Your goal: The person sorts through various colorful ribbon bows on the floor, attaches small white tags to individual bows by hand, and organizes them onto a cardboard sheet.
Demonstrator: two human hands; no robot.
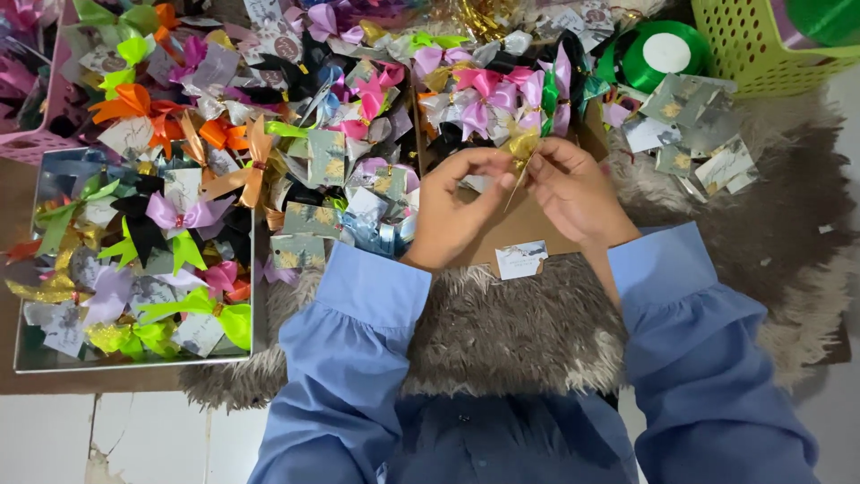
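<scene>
Both hands meet over a brown cardboard sheet [524,224] that lies on a shaggy grey-brown rug [520,332]; the left hand [452,211] has thumb and forefinger pressed together on the lower end of a small gold ribbon bow [521,148], and the right hand [573,193] pinches the same bow from the other side, seemingly so that the two grips hold the thin piece taut between them; a small printed card [521,259] rests at the cardboard's near edge, just clear of the wrists; finished bows in many colours fill a shallow tray [134,363] well to the left and heap up beyond the fingers; a green ribbon spool [667,52] and a yellow-green basket [761,45] stand at the far right, with loose silver cards [694,134] near them; open room is only the rug toward the body.
</scene>
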